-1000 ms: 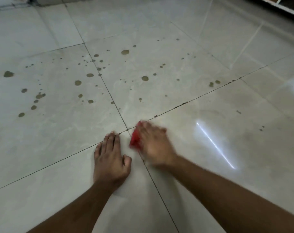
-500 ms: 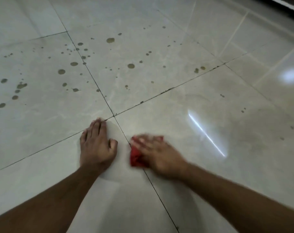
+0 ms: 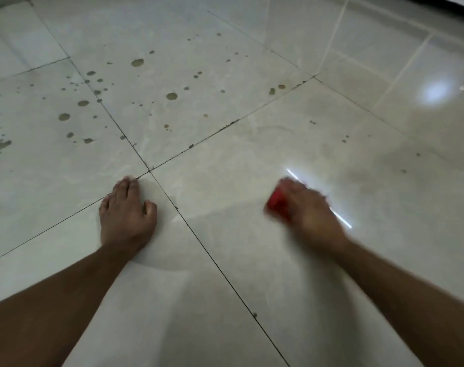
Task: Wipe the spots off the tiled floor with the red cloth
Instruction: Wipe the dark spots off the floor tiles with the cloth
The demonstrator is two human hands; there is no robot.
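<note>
The red cloth (image 3: 277,205) is bunched up small under the right hand (image 3: 309,210), poking out on the thumb side, on the glossy tiled floor (image 3: 225,234). It looks soft, light and floppy, so I'd guess you want the palm flat on top of the wad with the fingers hooked over the front edge, otherwise it just slides out from under you on a tile this slick. That hand is so motion-blurred I honestly can't tell whether the fingers are curled round the cloth or just pressing it down. The left hand (image 3: 126,211) is flat on the floor, fingers straight, holding nothing. The brown spots (image 3: 171,96) sit well ahead of both hands, mostly beyond the left one. Most of the cloth is hidden under the hand, so its real size and shape can't be made out.
</note>
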